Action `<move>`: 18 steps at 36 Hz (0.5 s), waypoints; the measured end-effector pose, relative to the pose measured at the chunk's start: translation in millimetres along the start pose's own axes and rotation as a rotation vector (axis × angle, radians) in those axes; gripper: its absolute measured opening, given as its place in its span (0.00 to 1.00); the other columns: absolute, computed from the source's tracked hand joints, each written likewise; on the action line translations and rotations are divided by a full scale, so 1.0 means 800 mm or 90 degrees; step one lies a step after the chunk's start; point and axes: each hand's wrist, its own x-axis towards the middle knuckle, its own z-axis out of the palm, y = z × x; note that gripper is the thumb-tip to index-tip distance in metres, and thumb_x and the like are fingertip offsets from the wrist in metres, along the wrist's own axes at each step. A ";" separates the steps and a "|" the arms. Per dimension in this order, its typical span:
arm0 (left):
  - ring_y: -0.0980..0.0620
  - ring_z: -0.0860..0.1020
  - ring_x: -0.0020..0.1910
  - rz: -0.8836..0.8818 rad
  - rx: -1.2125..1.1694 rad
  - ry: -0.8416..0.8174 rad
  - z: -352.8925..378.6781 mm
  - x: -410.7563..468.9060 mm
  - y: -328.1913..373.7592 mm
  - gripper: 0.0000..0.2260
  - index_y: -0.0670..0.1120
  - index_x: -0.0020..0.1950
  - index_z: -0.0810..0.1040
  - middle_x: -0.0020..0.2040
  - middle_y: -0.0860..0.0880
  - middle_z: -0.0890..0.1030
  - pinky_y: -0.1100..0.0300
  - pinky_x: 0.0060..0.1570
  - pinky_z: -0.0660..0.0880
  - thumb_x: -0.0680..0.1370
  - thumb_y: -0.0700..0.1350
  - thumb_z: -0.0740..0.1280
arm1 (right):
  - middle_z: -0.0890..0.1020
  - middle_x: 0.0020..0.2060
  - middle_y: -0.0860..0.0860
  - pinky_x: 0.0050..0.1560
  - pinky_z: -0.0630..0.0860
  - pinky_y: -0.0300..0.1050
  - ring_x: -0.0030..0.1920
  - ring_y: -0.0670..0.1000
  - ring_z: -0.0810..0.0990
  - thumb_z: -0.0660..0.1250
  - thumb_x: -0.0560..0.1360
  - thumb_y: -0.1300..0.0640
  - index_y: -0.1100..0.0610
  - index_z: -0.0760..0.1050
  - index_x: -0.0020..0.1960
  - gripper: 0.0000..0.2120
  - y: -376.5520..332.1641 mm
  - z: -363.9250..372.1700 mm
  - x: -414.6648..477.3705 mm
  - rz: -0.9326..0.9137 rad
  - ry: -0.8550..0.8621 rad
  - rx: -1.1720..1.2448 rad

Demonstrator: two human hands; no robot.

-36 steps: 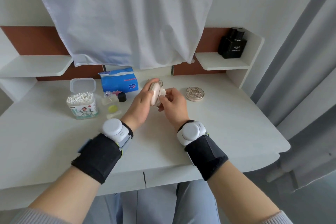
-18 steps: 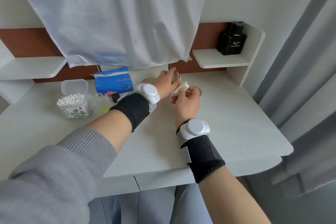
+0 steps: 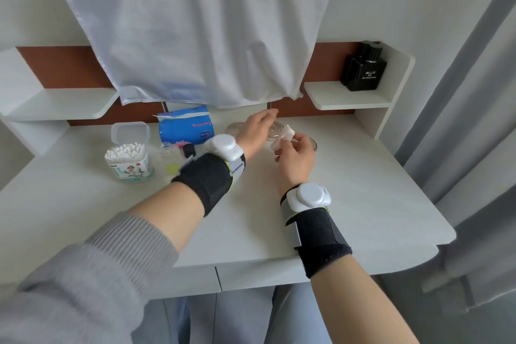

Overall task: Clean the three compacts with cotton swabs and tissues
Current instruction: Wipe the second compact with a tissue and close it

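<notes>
Compact (image 3: 276, 129) round, silvery; right hand (image 3: 297, 156) pinches crumpled tissue (image 3: 286, 134).

Three round silvery compacts (image 3: 233, 128) lie flat, partly hidden, at the back of the white counter (image 3: 363, 176), beside a folded white tissue (image 3: 285, 135) pinched in the right hand (image 3: 296, 159), a blue tissue pack (image 3: 185, 127) and an open tub of cotton swabs (image 3: 129, 160).

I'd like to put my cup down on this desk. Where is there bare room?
The desk is bare to the right of the right hand, out to the edge, and on the near left in front of the cotton swab box. The back middle is crowded with the tissue pack, the compacts by the left hand, and the tissue that the right hand holds.
</notes>
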 end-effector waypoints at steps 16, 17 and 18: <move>0.46 0.72 0.66 -0.162 -0.586 -0.132 -0.080 -0.133 0.010 0.35 0.49 0.75 0.65 0.71 0.44 0.70 0.55 0.59 0.71 0.77 0.69 0.42 | 0.79 0.32 0.50 0.39 0.73 0.46 0.34 0.51 0.76 0.66 0.75 0.59 0.57 0.78 0.46 0.03 -0.010 0.023 -0.104 -0.338 -0.218 -0.227; 0.46 0.74 0.64 -0.163 -0.572 -0.143 -0.084 -0.139 0.007 0.35 0.49 0.74 0.65 0.70 0.43 0.72 0.55 0.60 0.71 0.77 0.69 0.42 | 0.80 0.32 0.51 0.39 0.73 0.46 0.34 0.52 0.76 0.66 0.75 0.59 0.57 0.78 0.46 0.03 -0.009 0.023 -0.106 -0.347 -0.208 -0.252; 0.47 0.75 0.62 -0.164 -0.558 -0.157 -0.088 -0.146 0.002 0.36 0.48 0.74 0.65 0.67 0.42 0.74 0.55 0.60 0.71 0.77 0.70 0.42 | 0.80 0.32 0.51 0.39 0.73 0.46 0.34 0.52 0.76 0.66 0.75 0.58 0.57 0.79 0.46 0.04 -0.010 0.023 -0.106 -0.340 -0.196 -0.272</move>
